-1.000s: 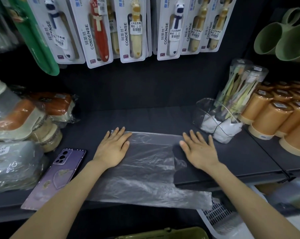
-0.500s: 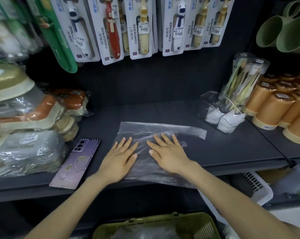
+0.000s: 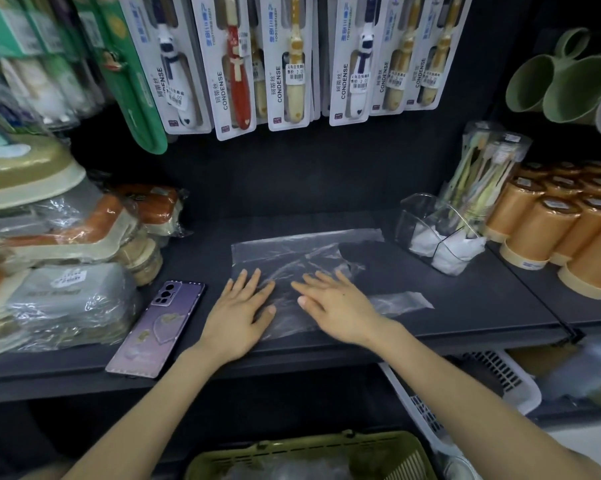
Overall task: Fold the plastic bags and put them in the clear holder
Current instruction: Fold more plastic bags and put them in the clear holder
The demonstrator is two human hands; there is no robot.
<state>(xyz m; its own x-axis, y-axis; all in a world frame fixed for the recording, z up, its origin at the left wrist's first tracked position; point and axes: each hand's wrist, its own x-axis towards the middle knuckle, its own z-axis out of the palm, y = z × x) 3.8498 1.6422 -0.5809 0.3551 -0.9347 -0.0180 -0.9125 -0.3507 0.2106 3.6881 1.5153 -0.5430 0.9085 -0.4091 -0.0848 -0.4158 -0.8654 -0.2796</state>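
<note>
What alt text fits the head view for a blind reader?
A left hand and a right hand press flat on a clear plastic bag on a dark shelf. A purple phone lies to its left, a clear holder to its right.

Bare dark grey shelf (image 3: 472, 306) is lying open between the crinkled clear plastic bag (image 3: 292, 247) and the clear acrylic holder (image 3: 415, 216). Purple smartphone (image 3: 157, 327) and film-wrapped stacked boxes (image 3: 67, 292) are crowding the left. Orange plastic cups (image 3: 548, 233) are walling the right. Carded toothbrush packs (image 3: 285, 64) are hanging overhead.
</note>
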